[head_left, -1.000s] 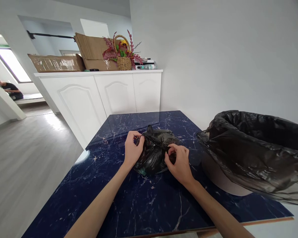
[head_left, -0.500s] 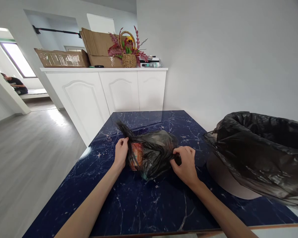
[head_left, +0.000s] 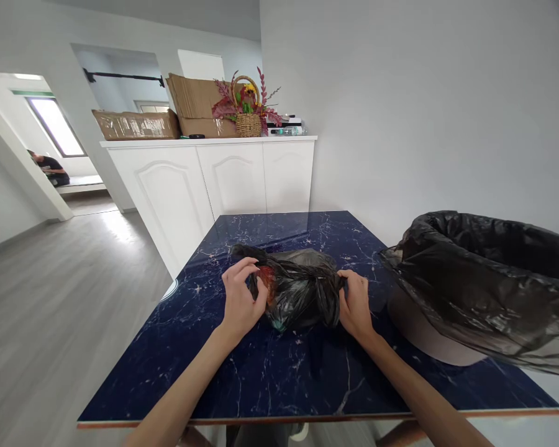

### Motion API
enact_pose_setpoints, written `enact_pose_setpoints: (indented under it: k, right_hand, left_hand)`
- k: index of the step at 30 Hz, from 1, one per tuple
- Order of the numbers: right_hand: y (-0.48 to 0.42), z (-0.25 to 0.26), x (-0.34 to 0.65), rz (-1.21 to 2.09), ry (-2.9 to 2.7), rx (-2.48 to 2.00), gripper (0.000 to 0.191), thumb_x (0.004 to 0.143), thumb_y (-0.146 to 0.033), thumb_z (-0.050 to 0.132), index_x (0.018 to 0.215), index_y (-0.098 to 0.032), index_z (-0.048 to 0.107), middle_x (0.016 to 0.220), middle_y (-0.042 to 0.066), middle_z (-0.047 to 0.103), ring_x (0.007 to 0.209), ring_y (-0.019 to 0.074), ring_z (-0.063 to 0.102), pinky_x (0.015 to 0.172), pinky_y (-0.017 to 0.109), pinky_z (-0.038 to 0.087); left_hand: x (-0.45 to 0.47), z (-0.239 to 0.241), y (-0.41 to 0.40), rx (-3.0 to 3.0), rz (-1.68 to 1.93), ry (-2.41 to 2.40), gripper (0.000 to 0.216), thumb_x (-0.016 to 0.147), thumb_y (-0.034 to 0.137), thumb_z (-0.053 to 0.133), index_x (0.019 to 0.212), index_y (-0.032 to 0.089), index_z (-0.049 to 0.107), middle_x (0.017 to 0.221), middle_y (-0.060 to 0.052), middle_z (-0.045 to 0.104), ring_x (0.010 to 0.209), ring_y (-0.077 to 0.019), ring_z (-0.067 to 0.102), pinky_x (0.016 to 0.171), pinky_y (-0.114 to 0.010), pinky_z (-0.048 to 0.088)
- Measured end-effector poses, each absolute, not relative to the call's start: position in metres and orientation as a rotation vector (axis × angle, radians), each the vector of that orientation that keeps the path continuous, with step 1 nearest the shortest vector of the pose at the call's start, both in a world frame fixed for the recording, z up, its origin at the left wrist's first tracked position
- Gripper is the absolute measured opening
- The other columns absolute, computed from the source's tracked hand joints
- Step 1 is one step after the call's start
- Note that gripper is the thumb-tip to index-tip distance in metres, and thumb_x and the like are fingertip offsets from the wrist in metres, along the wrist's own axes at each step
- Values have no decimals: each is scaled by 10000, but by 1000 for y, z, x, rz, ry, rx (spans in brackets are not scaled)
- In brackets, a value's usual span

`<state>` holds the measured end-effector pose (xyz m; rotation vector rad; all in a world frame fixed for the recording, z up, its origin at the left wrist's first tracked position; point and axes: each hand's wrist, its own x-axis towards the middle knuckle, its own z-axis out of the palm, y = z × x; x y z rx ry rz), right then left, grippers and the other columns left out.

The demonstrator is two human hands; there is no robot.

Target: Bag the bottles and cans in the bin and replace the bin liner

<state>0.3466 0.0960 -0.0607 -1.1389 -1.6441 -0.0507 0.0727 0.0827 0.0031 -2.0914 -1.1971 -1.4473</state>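
A black plastic garbage bag (head_left: 298, 288) lies bunched on the dark blue marbled table (head_left: 279, 379). Through its thin film, something orange-red shows at the left end, with a hint of teal near the bottom; what these contents are I cannot make out. At the bag's left end is my left hand (head_left: 242, 295), thumb and fingers parted in a curve against the plastic. My right hand (head_left: 355, 301) pinches the gathered plastic at the bag's right end between thumb and fingers.
To the right stands a trash can (head_left: 442, 338) lined with a large black bag (head_left: 484, 298). Behind the table, a white cabinet (head_left: 233, 177) carries cardboard boxes (head_left: 137, 126), a flower basket (head_left: 248, 124) and a bottle (head_left: 291, 131). A person (head_left: 51, 169) sits in the far-left room.
My left hand has let go of the plastic strand and moved right, fingers now parted. The strand has dropped down. My right hand has shifted slightly right, still pinching the bag. The view has tilted.
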Motion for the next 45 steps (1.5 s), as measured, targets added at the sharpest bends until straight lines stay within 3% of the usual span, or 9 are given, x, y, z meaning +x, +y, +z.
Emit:
enact_pose_setpoints:
  k: [5, 10, 14, 21, 28, 31, 33, 38, 45]
  right_hand:
    - [96, -62, 350, -15, -1599, -1177, 183, 1031, -248, 370, 1078, -258, 547, 989, 54, 641, 949, 258, 596, 920, 441, 431]
    - [97, -62, 355, 17, -1573, -1184, 169, 993, -248, 409, 1056, -252, 566, 979, 55, 666, 947, 263, 605, 919, 442, 436]
    - [98, -64, 357, 45, -1570, -1184, 162, 962, -236, 422, 1026, -250, 570, 958, 49, 671, 927, 258, 611, 907, 434, 432]
    - [98, -62, 354, 79, -1581, -1190, 117, 880, -214, 475, 942, -244, 570, 915, 36, 638, 883, 252, 600, 867, 413, 423]
    - [95, -60, 352, 141, -1624, -1131, 68, 861, -213, 517, 887, -247, 569, 864, 20, 615, 827, 232, 590, 810, 379, 445]
    - [94, -60, 352, 185, -1644, -1105, 61, 867, -214, 526, 881, -243, 577, 847, 14, 611, 782, 214, 590, 754, 347, 460]
    - [94, -61, 352, 206, -1646, -1101, 72, 858, -208, 527, 887, -240, 584, 841, 14, 619, 774, 210, 597, 741, 339, 464]
    - [95, -62, 352, 253, -1635, -1124, 89, 846, -212, 532, 893, -235, 605, 806, 13, 651, 733, 206, 605, 715, 332, 469]
    - [93, -60, 351, 298, -1644, -1153, 93, 844, -232, 543, 895, -233, 621, 762, 5, 646, 690, 200, 602, 674, 314, 463]
  left_hand:
    - [85, 11, 68, -2423, -999, -1243, 366, 971, 184, 562, 1331, 251, 537, 1249, -115, 707, 1305, -305, 566, 1155, -540, 332]
    - [85, 12, 45, -2577, -809, -1085, 139, 976, 229, 557, 1017, 246, 688, 882, -40, 748, 1014, -266, 638, 1139, -544, 354]
    - [79, 8, 18, -2655, -713, -961, 204, 996, 222, 542, 865, 239, 699, 765, -39, 695, 882, -238, 625, 1056, -479, 456]
    - [54, -6, -8, -2741, -520, -1074, 313, 1089, 261, 435, 877, 234, 663, 798, -55, 704, 802, -232, 654, 858, -407, 513]
    - [48, -11, -3, -2574, -645, -1582, 198, 1112, 298, 398, 1123, 262, 592, 927, -23, 755, 741, -214, 737, 624, -313, 467]
    - [62, -11, 0, -2537, -658, -1519, 179, 1095, 272, 428, 1187, 272, 582, 1104, -49, 743, 903, -234, 761, 688, -319, 511]
    - [74, -11, 2, -2500, -639, -1505, 143, 1087, 290, 461, 1163, 264, 580, 1076, -56, 744, 923, -252, 760, 733, -341, 532]
    - [95, -14, 6, -2350, -544, -1652, 211, 999, 429, 641, 1021, 236, 560, 964, -99, 743, 859, -315, 756, 641, -370, 512]
    - [99, -12, 15, -2366, -415, -1772, 197, 994, 356, 665, 1097, 214, 577, 966, -113, 784, 873, -324, 782, 658, -355, 522]
